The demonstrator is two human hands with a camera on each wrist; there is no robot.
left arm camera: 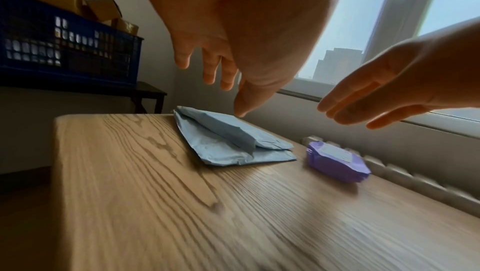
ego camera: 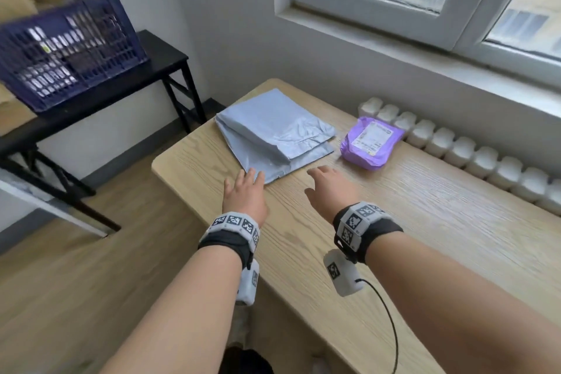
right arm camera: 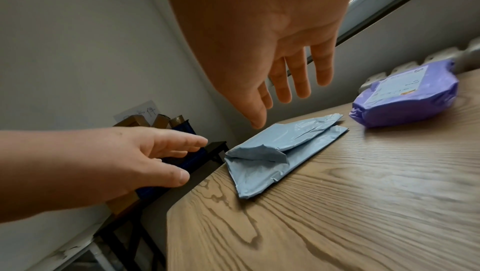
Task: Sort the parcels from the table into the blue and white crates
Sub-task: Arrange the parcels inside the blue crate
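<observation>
step: looks like reaching for the light blue poly mailer [ego camera: 274, 133] | hands: left hand [ego camera: 245, 191] and right hand [ego camera: 329, 188] both spread, empty, hovering near it | mailer flat on wooden table [ego camera: 425, 222], purple parcel [ego camera: 372, 143] beside | next: probably grab it, carry to blue crate [ego camera: 65, 55]

Two parcels, pale blue [ego camera: 274, 133] and purple [ego camera: 371, 143]; one blue crate [ego camera: 66, 55]; two hands.

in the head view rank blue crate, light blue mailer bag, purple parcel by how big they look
1. blue crate, largest, though the frame's edge cuts it off
2. light blue mailer bag
3. purple parcel, smallest

The bag and parcel lie at a similar distance on the table, so their order is reliable.
</observation>
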